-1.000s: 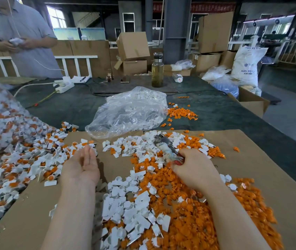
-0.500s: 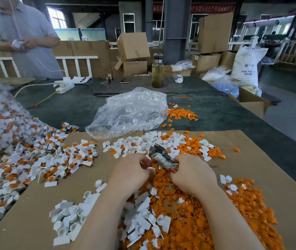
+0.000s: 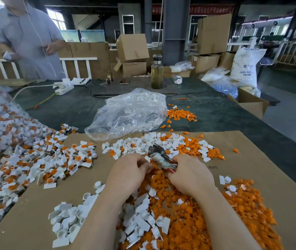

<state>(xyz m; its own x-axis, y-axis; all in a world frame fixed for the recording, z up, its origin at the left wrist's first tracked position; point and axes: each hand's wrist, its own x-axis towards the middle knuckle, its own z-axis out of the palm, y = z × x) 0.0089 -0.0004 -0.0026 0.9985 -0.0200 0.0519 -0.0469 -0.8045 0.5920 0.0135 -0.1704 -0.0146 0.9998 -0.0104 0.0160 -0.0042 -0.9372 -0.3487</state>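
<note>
Your right hand grips the taped tool by its red handle. The fingers are curled round it, and the metal head points to the upper left, just above the middle of the frame over the cardboard sheet. Your left hand sits just beside it with the fingers curled and the tips drawn in toward the handle. Your knuckles hide whether they pinch a small part, so I cannot tell.

Judging by the heaps, you are well into the job but far from the end. A broad heap of joined pieces, white with orange set in, fills the left of the frame. Plenty is left: loose white pieces lie under and between your forearms at the lower centre, and loose orange inserts spread thickly to the lower right. Beyond the sheet, a clear bag on the bench holds more white parts, so expect many more rounds.
</note>
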